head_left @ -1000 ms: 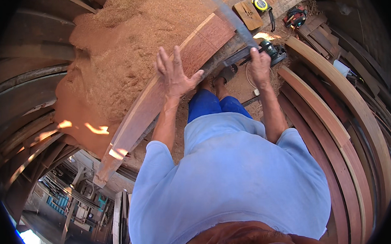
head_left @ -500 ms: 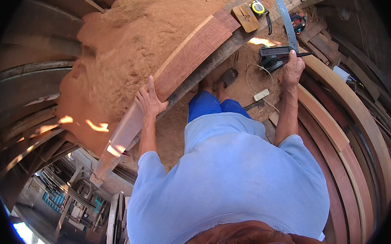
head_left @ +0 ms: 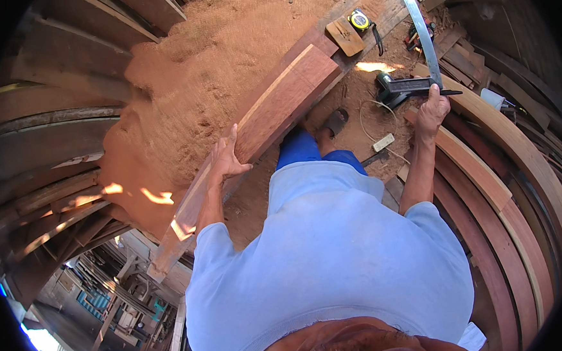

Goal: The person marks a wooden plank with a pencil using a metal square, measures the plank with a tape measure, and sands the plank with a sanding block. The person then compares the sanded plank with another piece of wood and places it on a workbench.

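My left hand (head_left: 226,158) is across a long reddish wooden plank (head_left: 286,101), thumb on the near side and index finger stretched along it. The other fingers curl toward its far edge, partly hidden. This plank has a pale strip along one side and overlaps another board (head_left: 316,37) beneath. Off to the right, my right hand (head_left: 433,109) is closed on the black stock of a square (head_left: 421,28), its long metal blade pointing away from me. The square is held off the plank. A small wooden block (head_left: 345,36) and a yellow tape measure (head_left: 359,20) are by the plank's far end.
Sawdust (head_left: 185,85) is heaped beyond the plank. A dark green power tool (head_left: 388,92) is under the square, and a white power strip (head_left: 383,142) with a cable is on the ground. Long curved-looking boards (head_left: 510,142) are stacked at my right. A red-and-black tool (head_left: 419,35) is farther off.
The plank has shifted toward me under my left hand, baring more of the board behind it. My right hand and the square have moved slightly right and nearer.
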`<state>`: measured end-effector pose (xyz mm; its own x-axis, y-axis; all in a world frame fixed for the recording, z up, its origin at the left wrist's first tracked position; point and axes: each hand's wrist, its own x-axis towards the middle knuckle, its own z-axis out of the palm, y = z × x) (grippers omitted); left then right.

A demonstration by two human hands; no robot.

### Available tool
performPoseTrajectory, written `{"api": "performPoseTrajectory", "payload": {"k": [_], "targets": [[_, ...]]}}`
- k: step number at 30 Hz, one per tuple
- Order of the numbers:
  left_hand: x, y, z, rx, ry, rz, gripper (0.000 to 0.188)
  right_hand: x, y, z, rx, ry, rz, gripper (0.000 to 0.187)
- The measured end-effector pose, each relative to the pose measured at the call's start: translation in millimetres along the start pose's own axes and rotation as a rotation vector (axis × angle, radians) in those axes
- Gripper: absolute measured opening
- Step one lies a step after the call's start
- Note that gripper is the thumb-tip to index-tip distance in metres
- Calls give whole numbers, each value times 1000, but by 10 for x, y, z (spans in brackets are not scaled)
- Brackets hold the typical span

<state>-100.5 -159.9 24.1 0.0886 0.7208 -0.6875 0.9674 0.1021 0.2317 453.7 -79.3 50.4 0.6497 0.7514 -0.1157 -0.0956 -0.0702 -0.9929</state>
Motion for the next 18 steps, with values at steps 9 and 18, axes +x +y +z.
{"api": "performPoseTrajectory", "payload": {"k": [9,18], "targets": [[326,-560,-391,-270,-159,168,128,-20,-246,112,-2,14,-5,21],[125,-83,-488,-63,148,-44,73,-119,26,675,-35,-100,83,11]]}}
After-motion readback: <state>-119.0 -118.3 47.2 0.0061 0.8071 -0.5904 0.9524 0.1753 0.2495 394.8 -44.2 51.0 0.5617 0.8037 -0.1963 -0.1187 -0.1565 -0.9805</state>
